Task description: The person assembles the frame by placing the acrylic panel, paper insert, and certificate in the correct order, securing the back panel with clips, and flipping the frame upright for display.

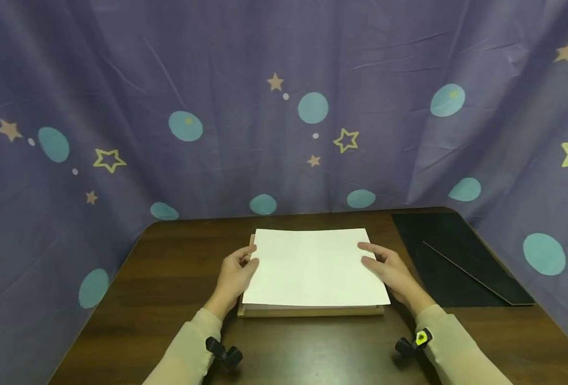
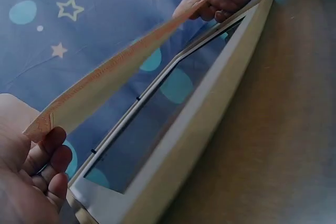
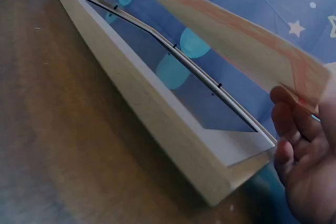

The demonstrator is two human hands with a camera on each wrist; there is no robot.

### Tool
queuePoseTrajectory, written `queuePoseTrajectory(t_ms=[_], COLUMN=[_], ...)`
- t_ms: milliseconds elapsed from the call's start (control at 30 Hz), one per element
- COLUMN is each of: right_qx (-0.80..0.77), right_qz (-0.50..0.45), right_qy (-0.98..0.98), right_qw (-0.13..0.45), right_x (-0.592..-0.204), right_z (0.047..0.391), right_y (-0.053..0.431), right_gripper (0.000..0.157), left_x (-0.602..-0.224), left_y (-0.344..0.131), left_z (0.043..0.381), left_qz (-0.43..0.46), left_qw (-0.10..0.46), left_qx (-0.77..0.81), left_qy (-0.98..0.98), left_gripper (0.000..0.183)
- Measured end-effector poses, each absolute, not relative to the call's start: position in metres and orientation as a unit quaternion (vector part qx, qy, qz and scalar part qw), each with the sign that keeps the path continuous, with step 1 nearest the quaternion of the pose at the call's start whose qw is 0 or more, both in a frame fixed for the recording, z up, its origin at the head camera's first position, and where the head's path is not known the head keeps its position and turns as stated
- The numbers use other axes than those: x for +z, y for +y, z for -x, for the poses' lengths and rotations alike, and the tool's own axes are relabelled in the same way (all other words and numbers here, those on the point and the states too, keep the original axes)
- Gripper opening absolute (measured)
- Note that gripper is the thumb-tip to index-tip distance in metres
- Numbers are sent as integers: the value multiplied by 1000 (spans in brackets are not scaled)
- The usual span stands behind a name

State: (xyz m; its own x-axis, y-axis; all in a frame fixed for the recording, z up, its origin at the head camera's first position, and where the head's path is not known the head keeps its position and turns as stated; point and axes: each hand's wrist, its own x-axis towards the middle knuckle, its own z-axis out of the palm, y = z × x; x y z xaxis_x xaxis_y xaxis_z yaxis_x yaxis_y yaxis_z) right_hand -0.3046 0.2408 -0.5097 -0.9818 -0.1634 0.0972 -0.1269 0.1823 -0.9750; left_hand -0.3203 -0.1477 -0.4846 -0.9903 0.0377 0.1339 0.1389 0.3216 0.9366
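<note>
A white sheet of paper (image 1: pixel 313 267) is held level over a picture frame, blank on top. Orange marks show on its underside (image 2: pixel 113 69) in the left wrist view. My left hand (image 1: pixel 232 279) pinches its left edge between thumb and fingers; my right hand (image 1: pixel 393 271) pinches the right edge the same way. Below lies the picture frame (image 1: pixel 313 312), light wood, mostly covered by the sheet in the head view. Both wrist views show its white border (image 3: pixel 210 145) around a shiny pane (image 3: pixel 173 85) that reflects the curtain. A gap separates sheet and pane.
On the right of the brown wooden table (image 1: pixel 183 283) lies a black board (image 1: pixel 450 262) with a thin light strip (image 1: pixel 467 272) running diagonally across it. A purple curtain (image 1: pixel 245 133) with stars and blue ovals hangs behind and along both sides.
</note>
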Motion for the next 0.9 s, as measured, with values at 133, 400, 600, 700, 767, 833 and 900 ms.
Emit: queuePoseTrajectory(t_ms=[133,400,600,700,767,833,900], right_qx=[-641,-639,-638,-633,-624,-610,-596], right_qz=[100,102,73,55,47,45,42], right_qy=[760,762,766,772,779,791,801], right_qw=[28,36,30,23,22,18,10], right_x=[-514,-519,-520,-519,-519,-520,-520], right_z=[300,297,299,303,306,309,311], right_y=[244,244,245,244,242,240,238], right_gripper=[47,50,48,46,44,43,42], left_x=[-486,-506,-509,-510,-510,-511,-512], left_y=[-149,-157,-159,-160,-160,-160,-160], left_z=[309,307,310,311,311,311,310], left_qz=[57,47,50,37,26,13,9], left_qw=[39,68,62,60,62,64,68], left_qx=[-592,-598,-591,-579,-566,-553,-541], left_qy=[-803,-798,-803,-812,-822,-831,-838], left_gripper=[32,28,25,24,24,24,23])
